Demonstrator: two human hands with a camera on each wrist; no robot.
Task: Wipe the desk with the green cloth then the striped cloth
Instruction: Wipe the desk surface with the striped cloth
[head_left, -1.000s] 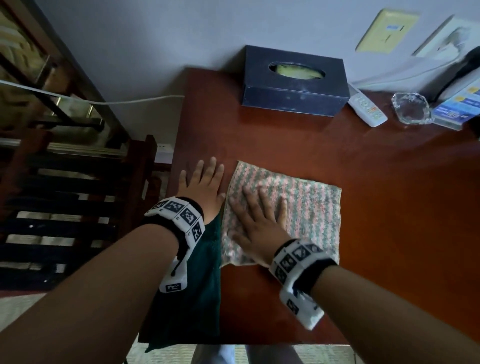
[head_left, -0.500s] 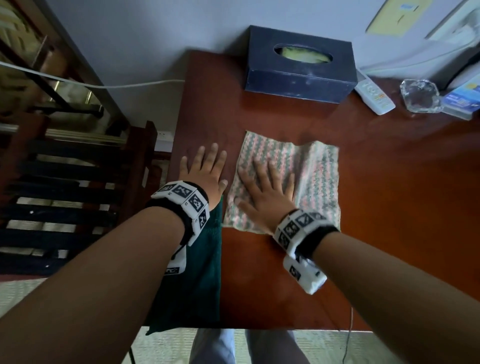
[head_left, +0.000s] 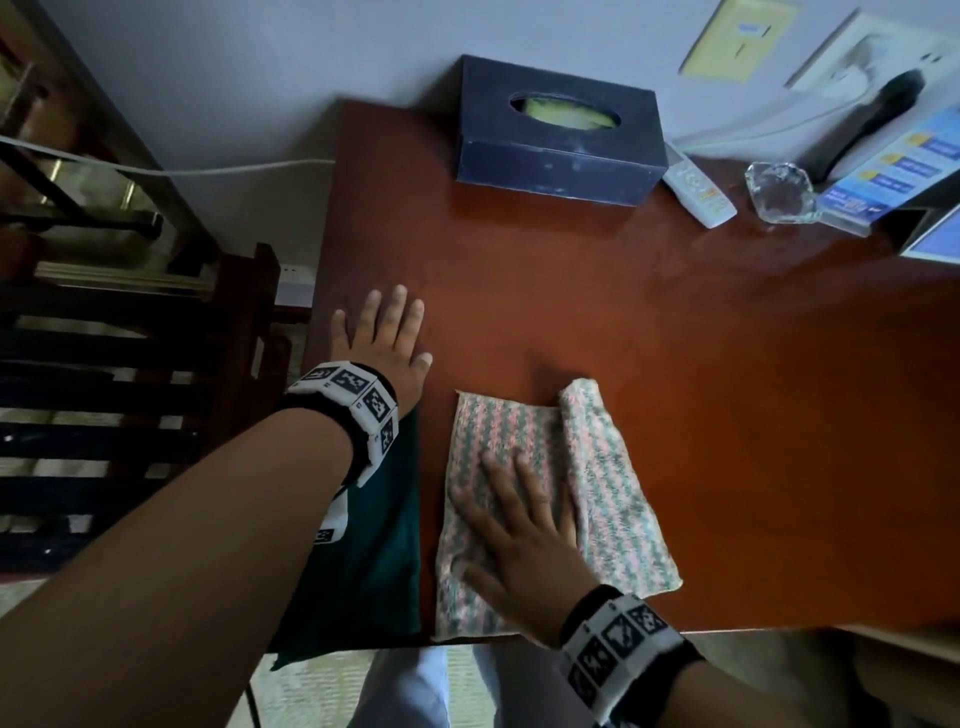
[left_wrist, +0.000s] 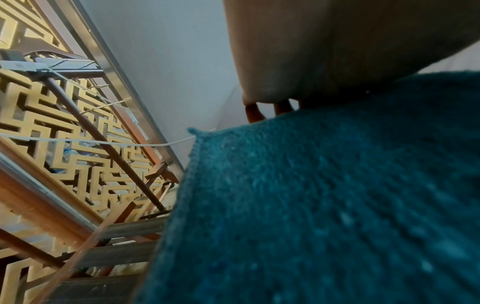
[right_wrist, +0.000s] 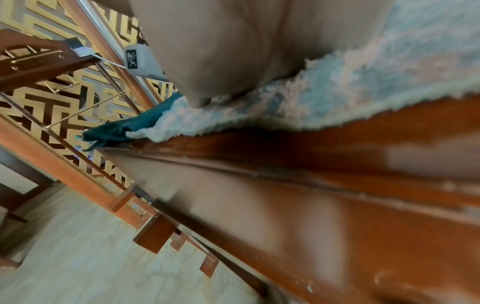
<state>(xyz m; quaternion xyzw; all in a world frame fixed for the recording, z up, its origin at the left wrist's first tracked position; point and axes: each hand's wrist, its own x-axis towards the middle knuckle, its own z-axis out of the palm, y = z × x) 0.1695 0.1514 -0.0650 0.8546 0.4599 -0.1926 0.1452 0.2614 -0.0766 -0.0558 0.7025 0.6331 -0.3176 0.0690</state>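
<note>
Striped cloth (head_left: 550, 499) dragged nearer, flat right hand (head_left: 524, 540) pressing it, left hand (head_left: 384, 348) flat

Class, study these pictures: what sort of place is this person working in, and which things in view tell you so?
Probably a hotel or guest room. A reddish wooden desk stands against the wall and carries a dark tissue box, a white remote control, a glass ashtray and a printed information card, typical guest-room items.

Pink-and-green striped cloth (head_left: 597, 467), dark green cloth (head_left: 384, 545), reddish-brown desk (head_left: 727, 364).
</note>
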